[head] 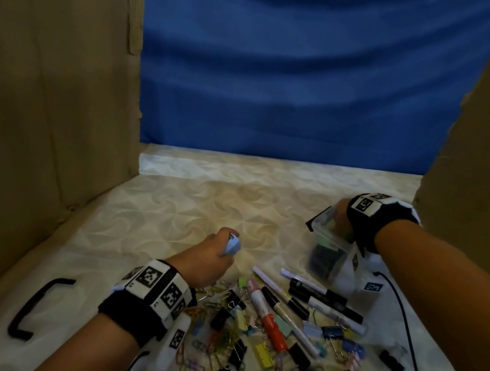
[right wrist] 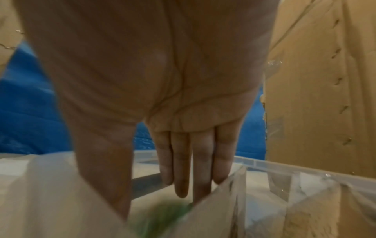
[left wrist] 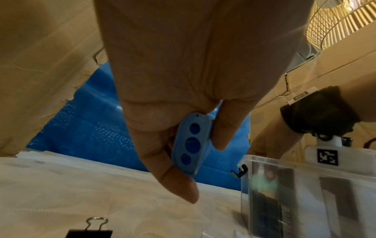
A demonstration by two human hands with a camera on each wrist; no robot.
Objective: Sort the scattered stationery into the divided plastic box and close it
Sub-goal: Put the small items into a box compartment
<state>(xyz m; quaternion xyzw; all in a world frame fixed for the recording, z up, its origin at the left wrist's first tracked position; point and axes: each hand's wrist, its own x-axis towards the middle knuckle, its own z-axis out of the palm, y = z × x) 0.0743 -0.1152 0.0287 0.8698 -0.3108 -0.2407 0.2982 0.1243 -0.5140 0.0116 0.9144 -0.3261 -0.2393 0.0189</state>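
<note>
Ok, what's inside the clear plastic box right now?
The right hand reaches its straight fingers into the clear plastic box. Dark items and something green show through its wall, blurred. The hand hides whatever lies beneath it, and dividers cannot be clearly counted.

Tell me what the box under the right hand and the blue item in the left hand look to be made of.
Divided box: clear, glossy hard plastic by the look; the contents show through its walls and the rim is frosted.
Blue item, pinched by the left hand: apparently matte moulded plastic, pale blue with three darker blue ovals; its exact material is uncertain.
</note>
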